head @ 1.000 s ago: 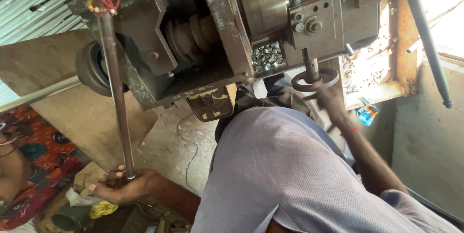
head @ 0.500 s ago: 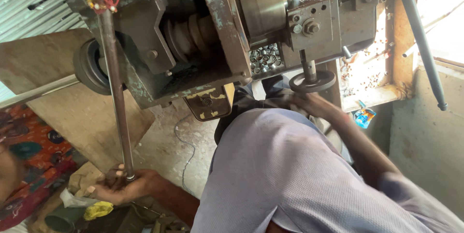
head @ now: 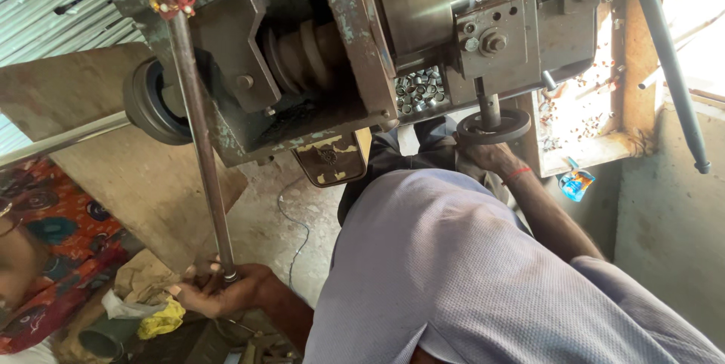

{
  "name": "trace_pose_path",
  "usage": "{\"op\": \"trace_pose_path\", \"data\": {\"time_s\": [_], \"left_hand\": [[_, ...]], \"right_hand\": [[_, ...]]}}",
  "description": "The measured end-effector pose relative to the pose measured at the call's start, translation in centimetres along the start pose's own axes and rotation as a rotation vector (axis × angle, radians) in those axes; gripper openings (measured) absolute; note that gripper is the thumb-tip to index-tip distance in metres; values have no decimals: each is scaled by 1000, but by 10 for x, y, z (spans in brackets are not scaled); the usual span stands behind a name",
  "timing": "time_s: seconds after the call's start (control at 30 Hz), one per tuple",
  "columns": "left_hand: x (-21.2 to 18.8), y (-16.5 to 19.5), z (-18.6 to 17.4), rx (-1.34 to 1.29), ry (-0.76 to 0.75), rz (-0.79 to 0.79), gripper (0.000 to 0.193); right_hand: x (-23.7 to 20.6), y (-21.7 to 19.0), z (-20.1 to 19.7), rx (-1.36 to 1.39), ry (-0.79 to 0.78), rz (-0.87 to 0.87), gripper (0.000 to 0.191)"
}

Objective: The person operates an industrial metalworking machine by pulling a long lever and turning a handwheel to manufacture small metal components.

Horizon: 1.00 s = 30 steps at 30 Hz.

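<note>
My left hand (head: 219, 290) is closed round the lower end of a long steel lever rod (head: 198, 130) that runs up to the old green-grey lathe-like machine (head: 355, 54). A red thread is tied at the rod's top. My right hand (head: 491, 156), with a red band at the wrist, grips the underside of a small dark handwheel (head: 495, 126) on the machine's carriage. My light lilac shirt (head: 468, 273) fills the lower middle of the view. A tray of several small metal rings (head: 415, 88) sits inside the machine.
A grey pipe (head: 668, 62) slants down at the right beside a wooden-framed opening (head: 634, 54) littered with small metal parts. A wooden board (head: 106, 152), patterned red cloth (head: 53, 258), a yellow rag (head: 160, 322) and a blue packet (head: 575, 183) lie around on the concrete floor.
My right hand has shifted slightly left along the handwheel's underside. My left hand keeps hold of the rod's end, and the view has drifted a little.
</note>
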<state>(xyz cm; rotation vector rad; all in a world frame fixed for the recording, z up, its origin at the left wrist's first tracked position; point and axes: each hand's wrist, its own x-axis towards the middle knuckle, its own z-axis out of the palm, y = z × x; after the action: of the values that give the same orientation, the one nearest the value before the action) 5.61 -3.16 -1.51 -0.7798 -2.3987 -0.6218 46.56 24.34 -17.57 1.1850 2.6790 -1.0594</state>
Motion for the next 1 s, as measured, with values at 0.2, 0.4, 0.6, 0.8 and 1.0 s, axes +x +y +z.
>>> {"op": "trace_pose_path", "data": {"time_s": [0.2,0.4,0.6,0.8,1.0], "left_hand": [[-1,-16,3,108,26,192,55],[30,-38,28,-9,160,141,55],[35,-33,23,-24,77,221,55],[36,-31,23,-77,66,181,50],[35,-29,21,-22,57,184,53]], "right_hand": [[7,8,-6,269,-143,525,31],[-18,-18,-9,486,-255,598,37],[-54,14,-52,1006,38,895,33],[-30,-8,-24,667,-7,570,33],[-48,-14,-34,913,349,1071,79]]}}
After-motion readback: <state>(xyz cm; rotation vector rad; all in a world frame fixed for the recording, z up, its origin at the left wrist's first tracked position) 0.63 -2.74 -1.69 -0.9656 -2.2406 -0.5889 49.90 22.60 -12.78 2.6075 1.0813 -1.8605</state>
